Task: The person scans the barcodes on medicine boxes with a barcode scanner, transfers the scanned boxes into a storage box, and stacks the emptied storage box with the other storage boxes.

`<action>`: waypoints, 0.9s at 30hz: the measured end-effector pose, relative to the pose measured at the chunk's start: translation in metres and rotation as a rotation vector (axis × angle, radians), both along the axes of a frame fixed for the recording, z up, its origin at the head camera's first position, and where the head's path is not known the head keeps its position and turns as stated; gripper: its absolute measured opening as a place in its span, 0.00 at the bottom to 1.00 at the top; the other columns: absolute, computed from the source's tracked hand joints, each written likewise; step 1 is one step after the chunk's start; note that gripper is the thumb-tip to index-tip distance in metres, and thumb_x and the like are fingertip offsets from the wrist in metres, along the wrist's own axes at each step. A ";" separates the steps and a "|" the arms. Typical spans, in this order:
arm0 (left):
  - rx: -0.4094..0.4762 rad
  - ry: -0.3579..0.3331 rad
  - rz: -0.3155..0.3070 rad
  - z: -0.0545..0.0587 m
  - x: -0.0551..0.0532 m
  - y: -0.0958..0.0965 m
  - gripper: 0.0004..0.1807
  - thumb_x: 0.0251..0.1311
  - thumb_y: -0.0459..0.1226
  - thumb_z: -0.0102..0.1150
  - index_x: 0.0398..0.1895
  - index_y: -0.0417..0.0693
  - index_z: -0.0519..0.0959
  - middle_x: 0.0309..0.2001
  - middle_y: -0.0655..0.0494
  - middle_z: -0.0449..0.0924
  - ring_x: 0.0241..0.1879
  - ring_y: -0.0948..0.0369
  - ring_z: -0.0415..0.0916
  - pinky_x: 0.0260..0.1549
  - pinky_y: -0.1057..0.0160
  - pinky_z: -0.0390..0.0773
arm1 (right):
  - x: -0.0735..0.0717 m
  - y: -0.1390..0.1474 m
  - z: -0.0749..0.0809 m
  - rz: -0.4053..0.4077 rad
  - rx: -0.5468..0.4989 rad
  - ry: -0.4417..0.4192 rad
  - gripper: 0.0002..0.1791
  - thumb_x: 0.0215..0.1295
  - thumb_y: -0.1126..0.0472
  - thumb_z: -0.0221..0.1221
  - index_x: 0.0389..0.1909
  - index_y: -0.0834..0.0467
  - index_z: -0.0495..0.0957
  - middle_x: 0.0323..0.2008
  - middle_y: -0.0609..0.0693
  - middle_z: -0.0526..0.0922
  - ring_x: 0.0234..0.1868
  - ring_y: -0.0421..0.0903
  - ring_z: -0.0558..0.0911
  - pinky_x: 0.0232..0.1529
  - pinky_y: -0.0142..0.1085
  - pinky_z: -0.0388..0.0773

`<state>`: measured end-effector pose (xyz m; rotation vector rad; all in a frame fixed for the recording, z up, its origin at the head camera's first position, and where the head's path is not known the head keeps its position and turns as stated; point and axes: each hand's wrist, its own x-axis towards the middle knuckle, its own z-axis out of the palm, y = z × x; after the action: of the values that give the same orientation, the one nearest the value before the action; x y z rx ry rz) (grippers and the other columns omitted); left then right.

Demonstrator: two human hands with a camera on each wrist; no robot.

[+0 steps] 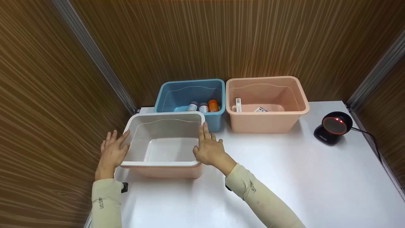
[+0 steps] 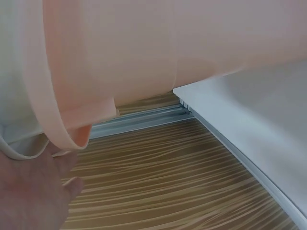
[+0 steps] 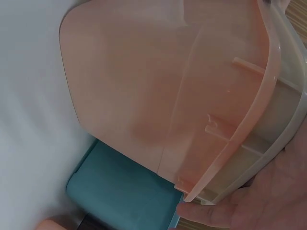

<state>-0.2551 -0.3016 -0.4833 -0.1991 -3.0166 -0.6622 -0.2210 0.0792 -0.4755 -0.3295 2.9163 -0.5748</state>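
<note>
In the head view, a white plastic bin [image 1: 159,163] sits nested inside a pink bin [image 1: 167,172] at the left of the table. My left hand [image 1: 112,153] touches the left side of the white rim, fingers spread and mostly straight. On the opposite side my right hand [image 1: 210,149] presses along the right rim with its fingers extended forward. The right wrist view shows the two rims one above the other, with the palm against the white rim [image 3: 288,136]. In the left wrist view, the fingers [image 2: 64,163] reach the rims' edge beside the pink wall [image 2: 129,48].
Behind stands a blue bin [image 1: 215,123] holding several bottles, among them an orange bottle [image 1: 213,106]. A second pink bin [image 1: 262,123] beside it contains a few small boxes [image 1: 238,105]. A black scanner [image 1: 335,125] glows red at the right. Wood-patterned walls [image 1: 221,41] enclose the table.
</note>
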 end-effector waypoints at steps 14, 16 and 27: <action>0.072 0.140 0.034 -0.007 -0.002 -0.003 0.26 0.75 0.47 0.50 0.70 0.45 0.73 0.73 0.29 0.57 0.74 0.34 0.46 0.68 0.32 0.43 | -0.002 0.002 -0.001 0.006 -0.039 -0.035 0.47 0.75 0.41 0.43 0.81 0.61 0.34 0.80 0.57 0.30 0.71 0.67 0.63 0.64 0.67 0.60; 0.084 0.144 0.044 -0.008 -0.002 -0.004 0.26 0.75 0.46 0.50 0.70 0.43 0.73 0.73 0.29 0.57 0.74 0.34 0.47 0.68 0.32 0.44 | -0.002 0.003 -0.001 0.014 -0.042 -0.038 0.46 0.75 0.41 0.42 0.81 0.61 0.34 0.80 0.57 0.30 0.71 0.66 0.64 0.64 0.67 0.61; 0.089 0.419 0.203 -0.007 0.011 0.011 0.21 0.72 0.37 0.52 0.61 0.34 0.77 0.64 0.33 0.73 0.63 0.35 0.67 0.65 0.38 0.59 | -0.007 0.023 -0.011 0.126 -0.227 -0.006 0.50 0.74 0.33 0.45 0.81 0.59 0.36 0.80 0.57 0.30 0.73 0.65 0.61 0.65 0.66 0.61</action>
<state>-0.2445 -0.2909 -0.4899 -0.0213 -2.5582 -0.6407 -0.2282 0.1019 -0.4867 -0.5338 2.8018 -0.8862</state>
